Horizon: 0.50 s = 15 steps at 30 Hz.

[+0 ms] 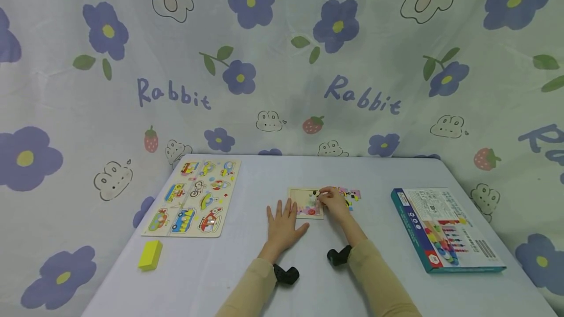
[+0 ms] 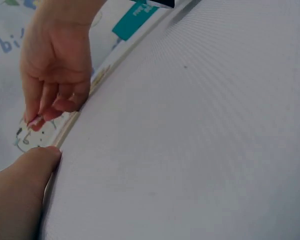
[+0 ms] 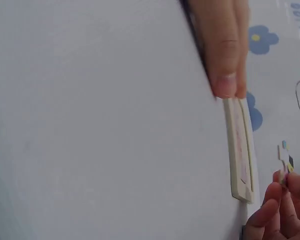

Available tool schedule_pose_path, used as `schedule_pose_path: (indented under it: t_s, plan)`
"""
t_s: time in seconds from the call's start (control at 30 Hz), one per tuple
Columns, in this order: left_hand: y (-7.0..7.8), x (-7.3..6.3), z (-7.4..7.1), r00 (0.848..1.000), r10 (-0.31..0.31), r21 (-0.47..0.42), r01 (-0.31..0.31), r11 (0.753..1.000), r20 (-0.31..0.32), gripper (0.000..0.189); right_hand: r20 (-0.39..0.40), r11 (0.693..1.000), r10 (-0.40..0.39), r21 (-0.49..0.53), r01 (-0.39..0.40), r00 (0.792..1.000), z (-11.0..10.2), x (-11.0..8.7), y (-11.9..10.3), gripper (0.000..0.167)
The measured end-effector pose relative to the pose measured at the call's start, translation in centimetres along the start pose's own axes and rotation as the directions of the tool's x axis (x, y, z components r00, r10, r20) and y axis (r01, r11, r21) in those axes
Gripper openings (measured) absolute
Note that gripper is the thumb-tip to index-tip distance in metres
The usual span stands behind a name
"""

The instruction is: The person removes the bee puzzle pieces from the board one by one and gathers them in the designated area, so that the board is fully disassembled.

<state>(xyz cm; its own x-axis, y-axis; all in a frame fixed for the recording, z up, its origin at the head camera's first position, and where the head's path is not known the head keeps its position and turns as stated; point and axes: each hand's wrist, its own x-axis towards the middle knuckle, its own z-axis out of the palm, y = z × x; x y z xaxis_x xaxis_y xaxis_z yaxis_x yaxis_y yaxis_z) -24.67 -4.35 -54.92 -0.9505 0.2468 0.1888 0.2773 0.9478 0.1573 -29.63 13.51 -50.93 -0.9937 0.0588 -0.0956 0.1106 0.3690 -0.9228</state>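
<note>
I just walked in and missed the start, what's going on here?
A person's right hand pinches a small puzzle piece at the right side of a shallow puzzle tray. Their left hand rests, fingers spread, at the tray's left edge. More pieces lie beyond the right hand, outside the tray.

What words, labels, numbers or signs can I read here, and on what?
"Rabbit": backdrop cloth, left of centre.
"Rabbit": same cloth, right of centre.
"R…": same cloth, cut off at right edge.
Box: print and barcode, too small or blurred to read.
Wrist views: only fragments of the cloth's lettering and blurred box print.
</note>
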Motion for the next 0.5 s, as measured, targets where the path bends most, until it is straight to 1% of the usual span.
schedule_pose_path:
  t_s: [0.1, 0.23, 0.33, 0.5]
  plan:
    - [0.0, -0.1, -0.2, 1.000, -0.002, 0.007, 0.002, 1.000, 0.005, 0.079, -0.008, 0.994, 0.028, 0.107, -0.027, 1.000, -0.5, 0.1, 0.1, 0.028]
    - [0.0, -0.1, -0.3, 1.000, -0.001, 0.015, 0.001, 1.000, 0.014, 0.078, -0.010, 0.977, 0.058, 0.205, -0.055, 0.998, -1.6, 0.1, 0.3, 0.029]
    - [0.0, -0.1, -0.4, 1.000, 0.001, 0.016, -0.001, 1.000, 0.022, 0.078, -0.021, 0.971, 0.073, 0.232, -0.066, 0.997, -2.6, 0.1, 0.5, 0.030]
    - [0.0, -0.1, -0.3, 1.000, 0.005, 0.016, -0.006, 1.000, 0.023, 0.078, -0.047, 0.968, 0.103, 0.234, -0.089, 0.994, -4.4, 0.0, 1.3, 0.036]
